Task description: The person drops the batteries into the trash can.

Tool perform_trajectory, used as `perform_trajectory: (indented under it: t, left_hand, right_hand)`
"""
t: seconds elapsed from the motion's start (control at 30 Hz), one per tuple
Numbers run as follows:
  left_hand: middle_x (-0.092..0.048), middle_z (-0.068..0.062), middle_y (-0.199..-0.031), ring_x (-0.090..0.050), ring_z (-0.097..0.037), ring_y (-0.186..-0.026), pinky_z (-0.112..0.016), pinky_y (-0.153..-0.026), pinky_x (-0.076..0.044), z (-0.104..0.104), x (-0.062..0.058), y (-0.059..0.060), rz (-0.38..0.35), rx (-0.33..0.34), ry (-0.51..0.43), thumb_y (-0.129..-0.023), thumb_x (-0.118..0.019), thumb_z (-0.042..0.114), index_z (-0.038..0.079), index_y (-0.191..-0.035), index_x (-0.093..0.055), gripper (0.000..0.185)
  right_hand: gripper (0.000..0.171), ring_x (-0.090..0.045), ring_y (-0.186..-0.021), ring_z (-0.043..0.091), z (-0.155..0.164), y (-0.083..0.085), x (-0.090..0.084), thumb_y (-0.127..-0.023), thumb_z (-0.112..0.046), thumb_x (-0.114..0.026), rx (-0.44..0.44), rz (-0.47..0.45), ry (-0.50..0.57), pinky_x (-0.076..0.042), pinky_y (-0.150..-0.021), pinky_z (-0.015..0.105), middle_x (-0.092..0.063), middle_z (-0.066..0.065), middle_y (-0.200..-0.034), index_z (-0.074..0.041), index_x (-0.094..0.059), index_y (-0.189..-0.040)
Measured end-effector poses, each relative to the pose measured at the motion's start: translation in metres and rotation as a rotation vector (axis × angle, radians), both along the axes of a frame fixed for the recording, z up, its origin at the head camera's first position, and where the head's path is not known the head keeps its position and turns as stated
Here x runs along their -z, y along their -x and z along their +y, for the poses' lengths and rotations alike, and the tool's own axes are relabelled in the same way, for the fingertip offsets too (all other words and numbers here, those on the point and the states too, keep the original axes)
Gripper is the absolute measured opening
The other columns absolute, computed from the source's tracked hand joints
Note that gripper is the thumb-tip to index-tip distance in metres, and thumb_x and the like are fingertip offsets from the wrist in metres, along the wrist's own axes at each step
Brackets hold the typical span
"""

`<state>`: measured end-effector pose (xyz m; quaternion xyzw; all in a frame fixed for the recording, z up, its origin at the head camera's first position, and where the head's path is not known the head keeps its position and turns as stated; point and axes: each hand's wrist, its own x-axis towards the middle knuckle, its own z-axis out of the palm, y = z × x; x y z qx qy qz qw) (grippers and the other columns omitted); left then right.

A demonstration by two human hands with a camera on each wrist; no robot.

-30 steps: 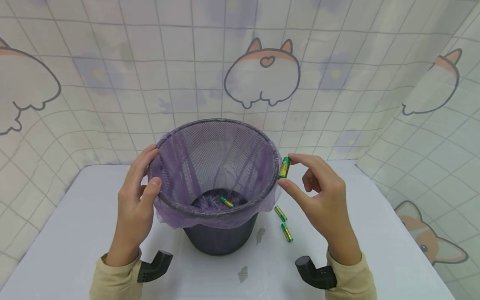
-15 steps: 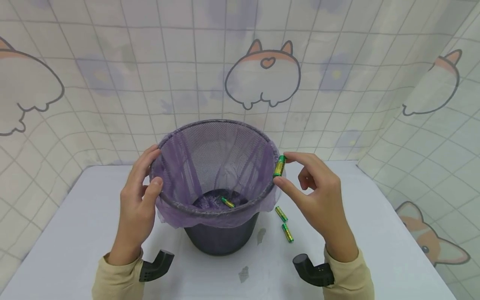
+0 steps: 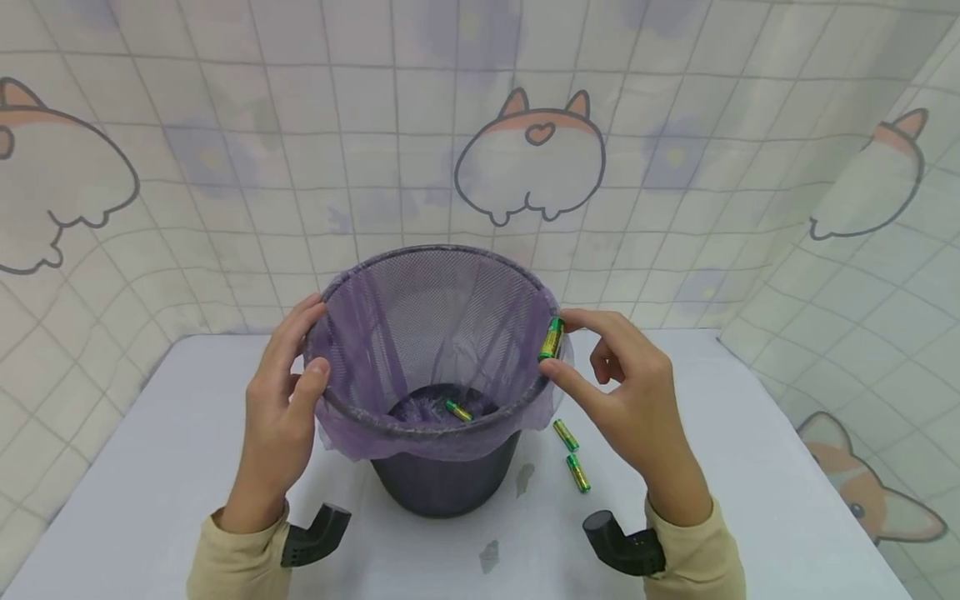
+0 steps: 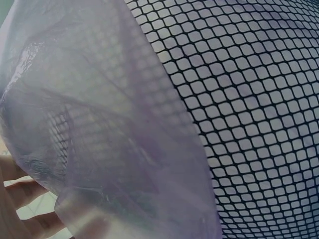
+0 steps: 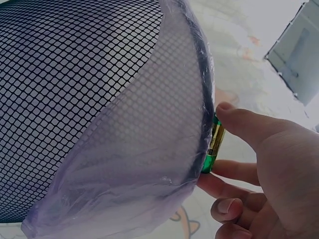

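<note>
A dark mesh wastebasket [image 3: 450,487], lined with a purple plastic bag [image 3: 442,446], stands in the middle. My left hand [image 3: 281,408] holds its left rim with thumb and fingers spread apart; the left wrist view shows fingers [image 4: 42,224] against the bag, partly hidden behind it. Between thumb and index finger my right hand [image 3: 626,396] pinches a green and gold battery [image 3: 552,338] at the right rim. In the right wrist view this battery [image 5: 214,142] is just beyond the rim. One similar battery [image 3: 458,411] lies inside at the bottom.
Two more batteries lie on the white table to the basket's right, one upper [image 3: 566,435] and one lower [image 3: 578,473]. Grey patches [image 3: 489,557] mark the tabletop. A checked curtain [image 3: 405,150] with corgi drawings closes the back and sides.
My right hand has carried the battery leftward, from outside the rim to over its right edge. My left hand stays at the left rim. The whole view shifts slightly.
</note>
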<state>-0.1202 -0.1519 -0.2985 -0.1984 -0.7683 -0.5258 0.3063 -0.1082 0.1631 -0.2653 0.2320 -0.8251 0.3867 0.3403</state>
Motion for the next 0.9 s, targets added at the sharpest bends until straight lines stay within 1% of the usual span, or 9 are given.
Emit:
perform_trajectory:
  t: [0.07,0.2,0.3,0.43,0.57,0.73,0.9]
  left_hand:
    - [-0.044,-0.006,-0.150,-0.048,-0.014,-0.116,-0.013,-0.073,-0.042,0.001,0.001,0.001,0.006,0.003,-0.004,-0.095,-0.045,0.010,0.009,-0.142,-0.049,0.047]
    - [-0.044,-0.005,-0.150,-0.048,-0.014,-0.117,-0.013,-0.073,-0.042,0.001,0.003,0.001,-0.004,0.001,0.000,-0.096,-0.045,0.012,0.010,-0.142,-0.049,0.046]
    - [-0.044,-0.005,-0.150,-0.049,-0.013,-0.117,-0.013,-0.072,-0.042,0.001,0.003,0.001,0.004,0.001,-0.001,-0.095,-0.045,0.011,0.010,-0.141,-0.049,0.046]
    - [-0.045,-0.007,-0.149,-0.050,-0.014,-0.120,-0.012,-0.072,-0.043,0.000,0.002,0.001,0.027,0.006,-0.009,-0.095,-0.044,0.009,0.008,-0.141,-0.049,0.047]
    - [-0.044,-0.007,-0.150,-0.050,-0.013,-0.122,-0.012,-0.072,-0.043,-0.001,0.001,0.001,0.034,0.003,-0.008,-0.094,-0.044,0.009,0.007,-0.141,-0.049,0.047]
    - [-0.044,-0.007,-0.150,-0.049,-0.013,-0.123,-0.012,-0.073,-0.043,-0.001,0.001,0.001,0.036,0.000,-0.005,-0.095,-0.044,0.009,0.007,-0.141,-0.049,0.047]
    - [-0.044,-0.007,-0.150,-0.046,-0.013,-0.129,-0.012,-0.074,-0.043,0.000,0.000,0.001,0.035,0.002,0.001,-0.095,-0.044,0.009,0.008,-0.142,-0.049,0.047]
  right_hand:
    - [0.048,-0.036,-0.062,0.009,0.000,0.001,0.000,-0.072,-0.008,-0.082,-0.007,0.003,-0.005,-0.028,-0.057,0.020,-0.066,0.003,-0.099,-0.010,-0.067,-0.117]
    - [0.047,-0.036,-0.061,0.008,0.001,0.003,0.002,-0.072,-0.008,-0.082,-0.016,0.000,-0.018,-0.029,-0.057,0.020,-0.068,0.003,-0.103,-0.009,-0.066,-0.117]
    - [0.047,-0.036,-0.061,0.008,0.002,0.003,0.002,-0.072,-0.008,-0.082,-0.014,0.004,-0.016,-0.029,-0.056,0.020,-0.068,0.004,-0.103,-0.008,-0.067,-0.117]
    - [0.048,-0.036,-0.062,0.007,0.006,0.000,0.002,-0.070,-0.007,-0.082,0.003,0.013,-0.012,-0.030,-0.056,0.020,-0.068,0.003,-0.102,-0.009,-0.067,-0.116]
    - [0.048,-0.037,-0.062,0.007,0.015,-0.004,0.005,-0.070,-0.006,-0.082,0.033,0.018,-0.019,-0.031,-0.057,0.019,-0.067,0.003,-0.100,-0.009,-0.068,-0.115]
    - [0.047,-0.036,-0.061,0.005,0.024,-0.007,0.010,-0.071,-0.006,-0.082,0.058,-0.002,-0.021,-0.031,-0.057,0.020,-0.067,0.000,-0.099,-0.012,-0.068,-0.115]
    - [0.045,-0.036,-0.060,0.005,0.030,-0.009,0.015,-0.071,-0.007,-0.082,0.070,-0.016,-0.029,-0.031,-0.057,0.020,-0.067,-0.001,-0.098,-0.012,-0.068,-0.114]
